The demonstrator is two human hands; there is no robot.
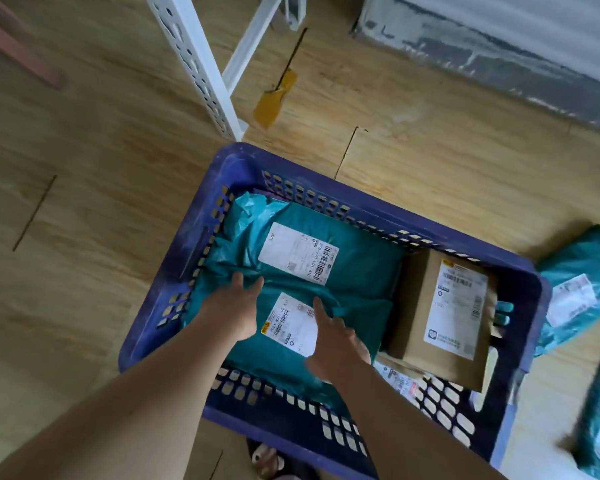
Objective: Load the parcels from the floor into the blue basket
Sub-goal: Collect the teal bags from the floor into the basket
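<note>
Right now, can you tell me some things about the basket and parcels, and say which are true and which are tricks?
1. The left hand and right hand both touch a teal parcel in the blue basket. True.
2. The cardboard box sits on the floor outside the basket. False: it is inside the basket, at its right side.
3. A second teal parcel lies on the floor right of the basket. True.
4. The shelf leg is black. False: it is white.

A white perforated metal shelf post [198,64] stands at eleven o'clock on the light wood-plank floor [84,202]; a yellow tape scrap [274,98] lies at twelve.
</note>
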